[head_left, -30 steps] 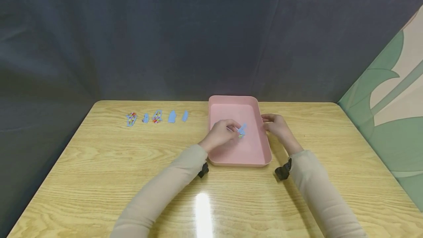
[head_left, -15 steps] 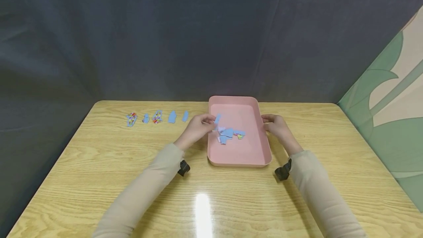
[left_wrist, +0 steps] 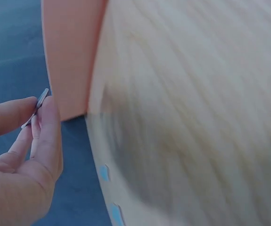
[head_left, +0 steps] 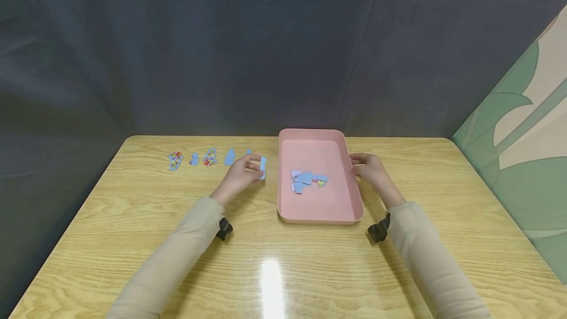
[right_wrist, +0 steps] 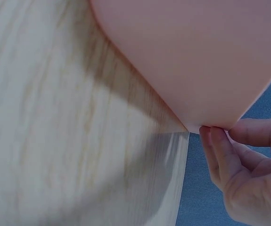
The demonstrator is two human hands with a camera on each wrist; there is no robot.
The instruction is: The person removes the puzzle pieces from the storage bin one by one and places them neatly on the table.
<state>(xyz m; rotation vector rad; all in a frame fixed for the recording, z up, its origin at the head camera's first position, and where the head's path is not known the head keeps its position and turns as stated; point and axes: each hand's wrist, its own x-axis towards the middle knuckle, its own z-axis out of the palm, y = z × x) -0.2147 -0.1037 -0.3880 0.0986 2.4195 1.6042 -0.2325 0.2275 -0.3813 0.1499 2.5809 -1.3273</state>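
Observation:
My left hand (head_left: pixel 238 176) pinches a small flat blue piece (head_left: pixel 263 162) between thumb and fingers, above the table just left of the pink tray (head_left: pixel 332 206). In the left wrist view the held piece (left_wrist: pixel 36 108) is turned edge-on and looks thin and stiff. My right hand (head_left: pixel 371 169) holds the tray's right side, with thumb and fingertips on its wall (right_wrist: pixel 196 70) in the right wrist view. Inside the tray lies a loose, overlapping pile of blue and lilac flat pieces (head_left: pixel 303 178), with a bit of yellow-green.
Along the table's back left runs a row of flat pieces: a multicoloured one (head_left: pixel 175 160), a small blue one (head_left: pixel 194 159), another multicoloured one (head_left: pixel 210 157) and a wider blue one (head_left: pixel 230 157). A further blue piece (head_left: pixel 249 151) is partly hidden by my left hand. A dark curtain (head_left: pixel 239 53) hangs behind.
My left hand has moved left out of the tray, bringing the blue piece over the rim to above the table. The right hand stays on the tray's side.

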